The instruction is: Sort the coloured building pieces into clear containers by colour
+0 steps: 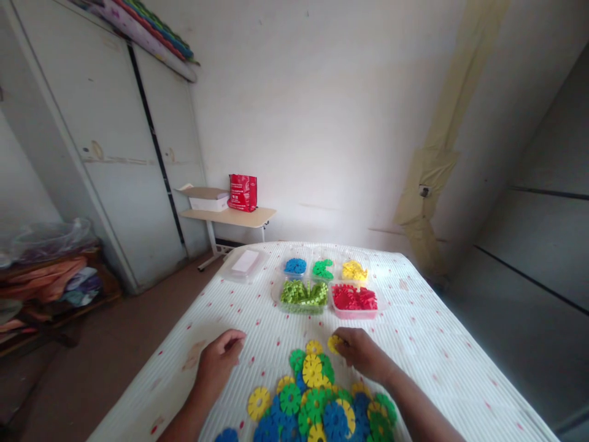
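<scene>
A loose pile of notched plastic discs (315,405) in yellow, green and blue lies at the near edge of the table. Just beyond the pile's far right side, my right hand (361,353) pinches a yellow notched disc (335,344) between thumb and fingers. My left hand (223,355) rests over the cloth to the left of the pile, fingers curled in toward the thumb, with nothing visible in them. A single yellow disc (259,403) lies at the pile's left side, near my left forearm.
Clear tubs hold blue discs (295,266), green discs (323,269), yellow discs (354,271), light green pieces (304,294) and red pieces (354,298). A clear plastic container (243,265) sits at the far left. Behind stands a side table (230,216) with a red bag (243,193).
</scene>
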{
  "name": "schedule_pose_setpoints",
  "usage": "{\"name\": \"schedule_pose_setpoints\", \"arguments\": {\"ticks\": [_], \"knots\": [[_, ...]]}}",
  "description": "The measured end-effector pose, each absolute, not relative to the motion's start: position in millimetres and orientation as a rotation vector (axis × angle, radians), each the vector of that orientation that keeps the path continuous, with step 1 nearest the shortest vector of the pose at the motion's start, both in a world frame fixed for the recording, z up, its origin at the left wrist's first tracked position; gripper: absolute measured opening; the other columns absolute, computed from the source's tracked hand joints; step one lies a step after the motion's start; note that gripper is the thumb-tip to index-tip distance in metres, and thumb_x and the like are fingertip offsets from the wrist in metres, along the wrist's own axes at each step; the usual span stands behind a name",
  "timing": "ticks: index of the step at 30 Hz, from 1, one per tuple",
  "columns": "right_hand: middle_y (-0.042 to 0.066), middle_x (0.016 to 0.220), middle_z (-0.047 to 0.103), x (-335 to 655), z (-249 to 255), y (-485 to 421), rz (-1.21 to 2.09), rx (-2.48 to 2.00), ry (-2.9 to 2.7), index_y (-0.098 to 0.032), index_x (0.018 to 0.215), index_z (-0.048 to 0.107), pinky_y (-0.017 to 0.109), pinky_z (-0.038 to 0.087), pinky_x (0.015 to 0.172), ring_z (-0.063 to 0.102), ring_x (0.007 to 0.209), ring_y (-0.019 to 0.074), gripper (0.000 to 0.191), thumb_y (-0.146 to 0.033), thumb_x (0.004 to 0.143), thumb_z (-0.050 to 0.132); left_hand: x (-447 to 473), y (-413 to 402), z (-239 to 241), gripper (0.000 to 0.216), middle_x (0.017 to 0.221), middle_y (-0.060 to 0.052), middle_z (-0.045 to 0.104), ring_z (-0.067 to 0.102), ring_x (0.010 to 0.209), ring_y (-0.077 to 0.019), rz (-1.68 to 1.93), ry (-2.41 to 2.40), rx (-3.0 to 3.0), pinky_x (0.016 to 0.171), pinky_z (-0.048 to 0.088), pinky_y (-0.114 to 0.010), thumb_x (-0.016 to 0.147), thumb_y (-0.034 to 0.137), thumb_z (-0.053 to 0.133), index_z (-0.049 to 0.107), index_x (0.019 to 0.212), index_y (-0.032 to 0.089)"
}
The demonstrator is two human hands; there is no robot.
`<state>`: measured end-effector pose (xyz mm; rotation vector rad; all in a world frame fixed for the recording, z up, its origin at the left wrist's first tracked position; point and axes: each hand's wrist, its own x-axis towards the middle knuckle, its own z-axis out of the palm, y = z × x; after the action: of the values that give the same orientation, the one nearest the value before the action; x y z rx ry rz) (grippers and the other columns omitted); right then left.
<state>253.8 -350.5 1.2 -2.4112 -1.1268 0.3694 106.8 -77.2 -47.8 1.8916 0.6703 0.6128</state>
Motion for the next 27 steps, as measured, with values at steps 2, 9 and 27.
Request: {"name": "schedule_pose_setpoints", "arguments": {"ticks": [2, 9, 27], "knots": [[0.001, 0.084, 0.067, 256, 3, -336, 0.372, -2.390, -1.179, -0.020, 0.093, 0.062, 0.020, 0.041, 0.060, 0.061, 0.069, 0.0126, 0.029, -0.016, 0.081, 0.036, 106, -76, -49, 0.027, 0.052, 0.004, 0.056, 0.049, 0.045, -0.0123, 0.614, 0.674, 1.890, 0.047, 0.040, -0.023, 0.063, 0.042, 0.054, 0.062, 0.072, 0.018], [0.009, 0.101, 0.064, 253, -9, -302, 0.376, -2.545, -1.216, -0.022, 0.103, 0.063, 0.031, 0.041, 0.073, 0.060, 0.089, 0.0228, 0.035, -0.014, 0.072, 0.048, 106, -74, -51, 0.028, 0.056, 0.003, 0.059, 0.051, 0.046, -0.0127, 0.603, 0.670, 1.893, 0.049, 0.042, -0.023, 0.064, 0.043, 0.054, 0.062, 0.075, 0.018], [0.006, 0.114, 0.056, 330, 47, -354, -0.038, -2.450, -0.781, -0.017, 0.113, 0.053, 0.039, 0.050, 0.079, 0.057, 0.094, 0.0186, 0.031, -0.033, 0.087, 0.051, 107, -75, -51, 0.028, 0.052, 0.003, 0.058, 0.051, 0.045, -0.0133, 0.618, 0.686, 1.884, 0.043, 0.038, -0.022, 0.062, 0.044, 0.054, 0.063, 0.072, 0.019]]}}
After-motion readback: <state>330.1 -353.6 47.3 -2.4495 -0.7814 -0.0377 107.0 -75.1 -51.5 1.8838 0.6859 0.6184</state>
